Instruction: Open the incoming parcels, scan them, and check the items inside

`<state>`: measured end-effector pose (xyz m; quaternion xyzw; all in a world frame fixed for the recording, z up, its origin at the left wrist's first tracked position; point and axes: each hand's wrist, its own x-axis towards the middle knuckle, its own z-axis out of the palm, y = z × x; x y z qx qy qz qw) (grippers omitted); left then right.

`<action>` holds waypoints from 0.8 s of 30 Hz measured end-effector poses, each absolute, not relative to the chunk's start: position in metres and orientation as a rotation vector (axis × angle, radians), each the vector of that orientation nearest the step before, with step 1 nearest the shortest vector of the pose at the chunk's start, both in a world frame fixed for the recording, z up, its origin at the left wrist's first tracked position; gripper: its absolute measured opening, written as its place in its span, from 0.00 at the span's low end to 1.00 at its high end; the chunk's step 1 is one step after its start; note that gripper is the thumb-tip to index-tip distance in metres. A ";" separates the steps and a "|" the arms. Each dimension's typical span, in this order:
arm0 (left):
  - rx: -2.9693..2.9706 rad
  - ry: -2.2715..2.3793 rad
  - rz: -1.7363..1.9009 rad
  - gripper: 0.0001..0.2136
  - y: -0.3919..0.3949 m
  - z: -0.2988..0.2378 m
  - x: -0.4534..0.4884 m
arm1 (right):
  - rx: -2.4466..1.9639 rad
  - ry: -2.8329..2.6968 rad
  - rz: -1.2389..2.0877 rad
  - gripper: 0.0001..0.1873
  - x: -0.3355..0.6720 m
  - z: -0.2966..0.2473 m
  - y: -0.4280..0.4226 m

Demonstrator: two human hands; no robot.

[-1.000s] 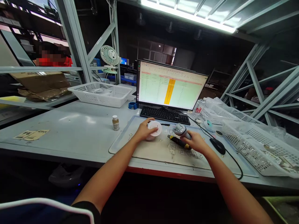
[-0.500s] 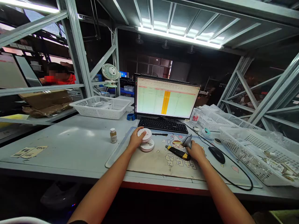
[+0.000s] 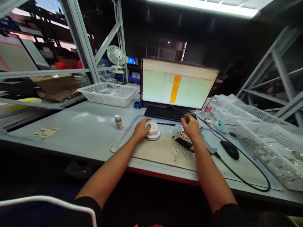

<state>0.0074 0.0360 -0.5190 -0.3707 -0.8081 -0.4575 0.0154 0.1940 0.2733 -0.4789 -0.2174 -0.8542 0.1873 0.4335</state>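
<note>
My left hand has its thumb and fingers around the left edge of a round white disc. This disc sits on another thick, round white piece, and both lie on the desk mat. Close to the keyboard's right end is my right hand, empty, with its fingers loosely bent and apart. A grey handheld scanner lies on the mat, partly hidden behind my right forearm. Just left of that forearm is a black and yellow utility knife. A black pen lies beyond the discs.
A monitor stands behind the keyboard. The small capped bottle is left of the mat. White baskets stand at back left and right. A mouse and looping cable lie on the right.
My right hand has let go of the scanner, which now lies on the mat, and has moved toward the keyboard. The upper disc is lower on the stack. The camera view has tilted down.
</note>
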 end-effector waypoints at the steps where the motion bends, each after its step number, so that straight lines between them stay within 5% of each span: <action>1: -1.202 -2.528 -1.411 0.20 0.034 -0.520 0.006 | -0.458 -2.131 0.500 0.24 0.185 -0.489 0.262; 6: -1.526 -2.578 -1.242 0.42 0.031 -0.524 0.007 | -0.280 -2.235 0.595 0.23 0.180 -0.522 0.234; 13: -0.937 -2.297 -1.899 0.26 0.031 -0.514 0.004 | -0.406 -2.245 0.690 0.23 0.195 -0.518 0.242; 24: -1.571 -2.622 -1.037 0.37 0.028 -0.517 0.027 | -0.370 -2.294 0.751 0.25 0.194 -0.515 0.232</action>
